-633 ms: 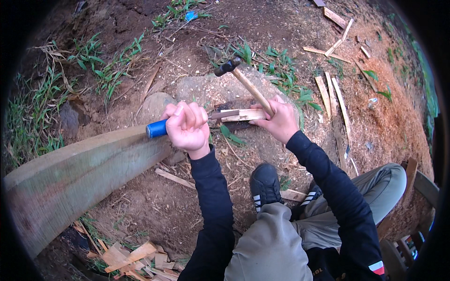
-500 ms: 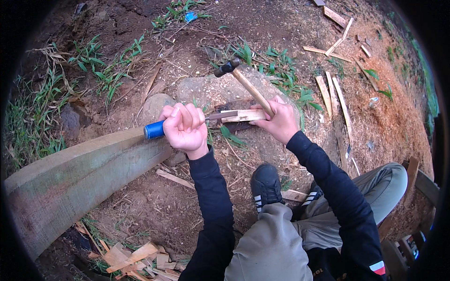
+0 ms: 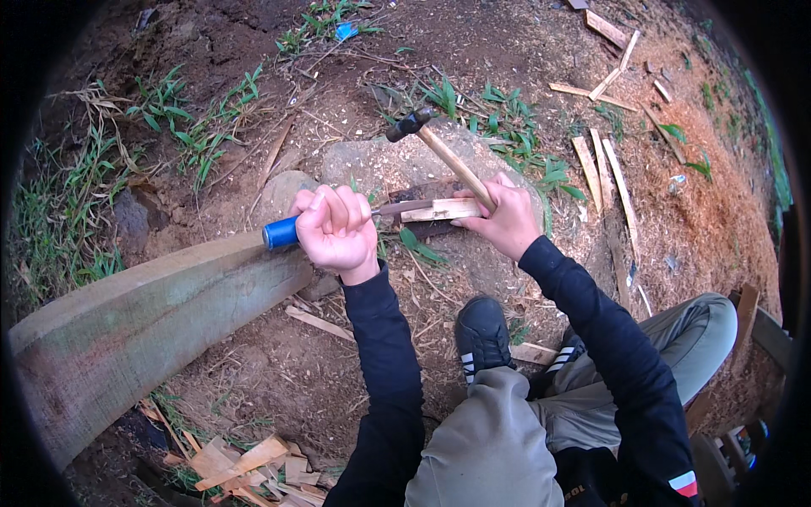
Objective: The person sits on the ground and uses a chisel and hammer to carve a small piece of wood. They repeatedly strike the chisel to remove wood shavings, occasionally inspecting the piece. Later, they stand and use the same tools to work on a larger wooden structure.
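Observation:
My left hand point(image 3: 335, 230) is closed around the blue handle point(image 3: 280, 233) of a chisel. Its brownish flat blade point(image 3: 405, 207) points right and lies along the cut step of a small pale wood piece point(image 3: 456, 209). My right hand point(image 3: 510, 218) pinches that piece at its right end and also grips a hammer point(image 3: 452, 159) by its wooden handle. The hammer's dark head tilts up and to the left, away from the chisel. Beneath the wood piece is a dark block, partly hidden, on a flat stone point(image 3: 363, 160).
A thick curved wooden beam point(image 3: 160, 329) runs in from the left, ending below my left hand. Wood offcuts point(image 3: 253, 460) are heaped at lower left. Thin strips point(image 3: 621, 190) lie at right among sawdust. My shoe point(image 3: 483, 334) is just below the stone.
The whole view has shifted very slightly. Both hands keep their grips, and the chisel, hammer and wood piece hold nearly the same positions relative to each other.

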A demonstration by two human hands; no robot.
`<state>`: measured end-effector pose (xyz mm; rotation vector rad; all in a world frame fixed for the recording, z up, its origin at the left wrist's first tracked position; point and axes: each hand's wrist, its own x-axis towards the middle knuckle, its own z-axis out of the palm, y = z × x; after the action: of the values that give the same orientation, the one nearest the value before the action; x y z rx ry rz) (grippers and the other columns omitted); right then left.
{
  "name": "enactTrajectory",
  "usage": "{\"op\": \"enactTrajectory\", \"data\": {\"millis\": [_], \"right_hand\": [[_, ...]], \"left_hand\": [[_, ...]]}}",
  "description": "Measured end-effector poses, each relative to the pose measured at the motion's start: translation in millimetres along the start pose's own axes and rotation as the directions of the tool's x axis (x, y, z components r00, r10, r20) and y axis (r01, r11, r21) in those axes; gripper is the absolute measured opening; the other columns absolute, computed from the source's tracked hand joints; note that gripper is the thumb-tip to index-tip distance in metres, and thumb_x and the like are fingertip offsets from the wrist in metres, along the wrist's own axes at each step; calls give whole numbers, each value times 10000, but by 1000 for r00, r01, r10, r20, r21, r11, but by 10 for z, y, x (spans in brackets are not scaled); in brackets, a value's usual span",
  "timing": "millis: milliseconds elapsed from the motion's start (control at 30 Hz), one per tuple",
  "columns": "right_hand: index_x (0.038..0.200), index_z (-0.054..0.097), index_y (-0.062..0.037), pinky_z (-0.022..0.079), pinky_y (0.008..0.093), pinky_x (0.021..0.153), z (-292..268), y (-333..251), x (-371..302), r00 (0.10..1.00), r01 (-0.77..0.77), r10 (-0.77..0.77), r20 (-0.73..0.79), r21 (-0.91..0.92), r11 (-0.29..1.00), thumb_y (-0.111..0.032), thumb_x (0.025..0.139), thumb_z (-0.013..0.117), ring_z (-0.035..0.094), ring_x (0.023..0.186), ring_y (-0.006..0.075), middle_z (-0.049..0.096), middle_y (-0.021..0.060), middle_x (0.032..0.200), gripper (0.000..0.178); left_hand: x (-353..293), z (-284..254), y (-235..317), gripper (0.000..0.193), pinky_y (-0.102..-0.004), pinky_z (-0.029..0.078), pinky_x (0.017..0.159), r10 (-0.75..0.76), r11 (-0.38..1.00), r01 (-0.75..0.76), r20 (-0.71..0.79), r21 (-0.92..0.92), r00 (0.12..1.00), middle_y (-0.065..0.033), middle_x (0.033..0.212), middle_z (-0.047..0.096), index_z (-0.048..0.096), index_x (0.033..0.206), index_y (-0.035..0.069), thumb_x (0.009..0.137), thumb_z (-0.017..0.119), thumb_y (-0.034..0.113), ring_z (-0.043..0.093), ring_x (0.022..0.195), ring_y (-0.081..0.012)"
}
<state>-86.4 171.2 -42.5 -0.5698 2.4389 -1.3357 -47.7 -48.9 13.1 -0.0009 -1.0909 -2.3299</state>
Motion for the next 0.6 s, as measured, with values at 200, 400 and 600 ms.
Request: {"op": "enactTrajectory", "data": {"millis": [200, 400, 600], "right_hand": [[984, 722, -110, 454, 369, 664, 2, -1, -2, 1000, 1, -1, -6, 20, 1000, -137, 641, 844, 505, 724, 217, 491, 17, 632, 365], [978, 720, -113, 456, 375, 666, 7, 27, -18, 999, 19, -19, -26, 11, 1000, -127, 640, 841, 509, 723, 224, 485, 13, 630, 359], [969, 712, -106, 457, 380, 669, 9, 32, -3, 1000, 16, -16, -13, 3, 1000, -127, 642, 838, 513, 726, 229, 485, 13, 631, 352]], "left_hand": [[52, 58, 27, 284, -249, 173, 366, -55, 998, 54, 18, 18, 998, 39, 500, 261, 295, 660, 157, 924, 397, 131, 226, 378, -73], [13, 110, 23, 295, -246, 171, 365, -30, 998, 32, -29, 60, 999, 41, 498, 265, 287, 651, 162, 923, 396, 130, 223, 375, -69], [41, 20, 38, 289, -247, 168, 365, -53, 999, 53, -40, 1, 998, 39, 492, 259, 290, 656, 158, 922, 402, 135, 212, 376, -74]]}}
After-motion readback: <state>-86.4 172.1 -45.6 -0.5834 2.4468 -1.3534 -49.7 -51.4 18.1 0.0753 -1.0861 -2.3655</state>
